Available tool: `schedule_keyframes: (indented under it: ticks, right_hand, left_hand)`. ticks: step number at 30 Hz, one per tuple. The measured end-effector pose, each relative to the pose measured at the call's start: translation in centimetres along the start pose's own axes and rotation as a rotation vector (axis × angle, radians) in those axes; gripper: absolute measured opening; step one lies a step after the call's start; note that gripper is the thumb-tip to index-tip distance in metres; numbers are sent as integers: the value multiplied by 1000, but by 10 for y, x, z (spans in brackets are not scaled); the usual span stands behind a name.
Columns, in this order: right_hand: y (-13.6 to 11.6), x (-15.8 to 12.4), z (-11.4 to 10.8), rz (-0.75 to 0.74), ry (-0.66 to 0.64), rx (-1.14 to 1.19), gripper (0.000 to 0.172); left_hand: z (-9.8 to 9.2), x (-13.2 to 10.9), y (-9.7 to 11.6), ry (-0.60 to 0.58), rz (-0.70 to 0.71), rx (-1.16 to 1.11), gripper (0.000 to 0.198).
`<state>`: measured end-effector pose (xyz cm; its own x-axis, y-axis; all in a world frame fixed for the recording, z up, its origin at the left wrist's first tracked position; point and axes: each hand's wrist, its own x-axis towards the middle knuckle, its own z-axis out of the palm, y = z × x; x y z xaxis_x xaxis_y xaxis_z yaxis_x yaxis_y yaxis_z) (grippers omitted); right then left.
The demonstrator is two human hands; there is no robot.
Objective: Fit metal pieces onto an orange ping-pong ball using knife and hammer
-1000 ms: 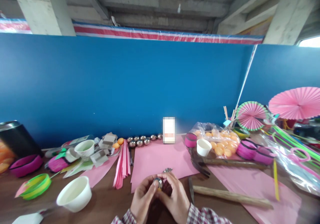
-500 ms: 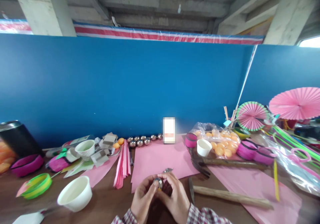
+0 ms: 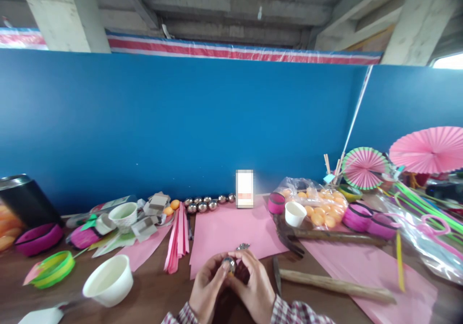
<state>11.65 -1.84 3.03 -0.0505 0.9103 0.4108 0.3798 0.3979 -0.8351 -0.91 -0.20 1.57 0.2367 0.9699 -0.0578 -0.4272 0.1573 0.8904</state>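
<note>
My left hand (image 3: 205, 288) and my right hand (image 3: 255, 285) meet at the bottom middle, over the near edge of a pink paper sheet (image 3: 226, 230). Both pinch a small shiny silver ball (image 3: 229, 263) between their fingertips. A small silvery piece (image 3: 242, 246) lies on the pink sheet just beyond my fingers. A row of several more silver balls (image 3: 206, 203) sits at the back against the blue partition.
A white bowl (image 3: 107, 280) stands at the left front, a wooden-handled hammer (image 3: 327, 284) lies at the right. Further off: folded pink paper (image 3: 177, 237), a bag of orange balls (image 3: 318, 208), a small white cup (image 3: 294, 213), pink and green paper fans (image 3: 363, 168), coloured tape rolls (image 3: 52, 268).
</note>
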Motion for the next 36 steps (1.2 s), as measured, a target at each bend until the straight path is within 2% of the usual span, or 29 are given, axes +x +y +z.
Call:
schedule_keyframes:
  ticks: [8,14,26,32,36]
  right_hand:
    - [4,-1,4,18,57,29,32]
    - [8,-4,4,-6,99,-18,30]
    - [23,-9,3,-234,79,-255,43]
    - [20,-11,3,-166,30,-199,56]
    - [20,-10,4,-116,30,-117,58]
  left_hand:
    - [0,-1,-2,18,-38,-91,27]
    - [-2,-1,-6,177,-84,-174,28]
    - [2,-1,2,36,-78,-145,26]
    - [2,-2,3,-16,-58,-88,29]
    - [0,-1,2,-27,-76,-60,29]
